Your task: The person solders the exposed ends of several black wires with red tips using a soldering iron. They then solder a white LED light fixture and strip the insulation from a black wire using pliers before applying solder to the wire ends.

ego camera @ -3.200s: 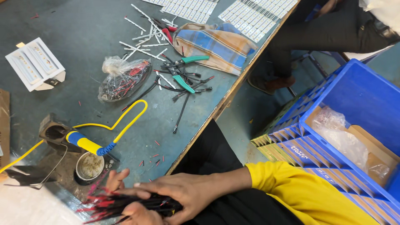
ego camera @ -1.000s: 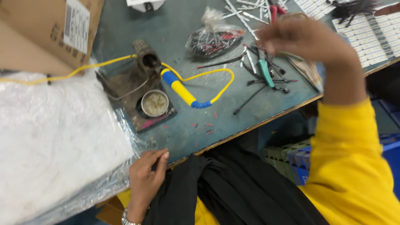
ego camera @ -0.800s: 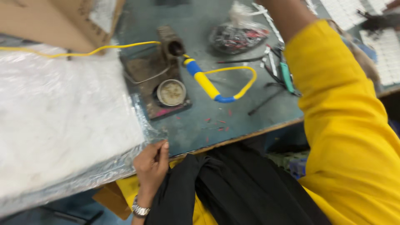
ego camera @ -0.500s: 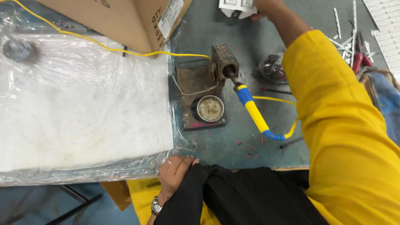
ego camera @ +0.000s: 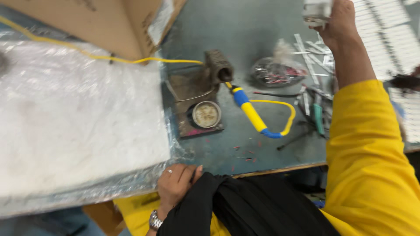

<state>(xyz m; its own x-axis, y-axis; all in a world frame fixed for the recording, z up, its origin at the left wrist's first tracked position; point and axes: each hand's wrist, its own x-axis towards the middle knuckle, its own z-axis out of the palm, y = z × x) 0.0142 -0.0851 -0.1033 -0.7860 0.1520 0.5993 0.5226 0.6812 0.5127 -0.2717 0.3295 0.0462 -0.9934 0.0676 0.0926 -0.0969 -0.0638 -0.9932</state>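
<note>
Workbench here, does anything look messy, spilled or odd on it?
Yes. Small red wire scraps lie scattered on the table near its front edge. The soldering iron rests with its tip in a grimy, scorched stand. Loose tools are jumbled beside the yellow sleeve.

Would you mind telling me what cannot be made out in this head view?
- White object in the right hand: cut off by the top edge, blurred.
- Soldering iron tip: hidden inside its holder.
- Contents of the plastic bag: blurred.
- Left hand palm: hidden against the black cloth.
</note>
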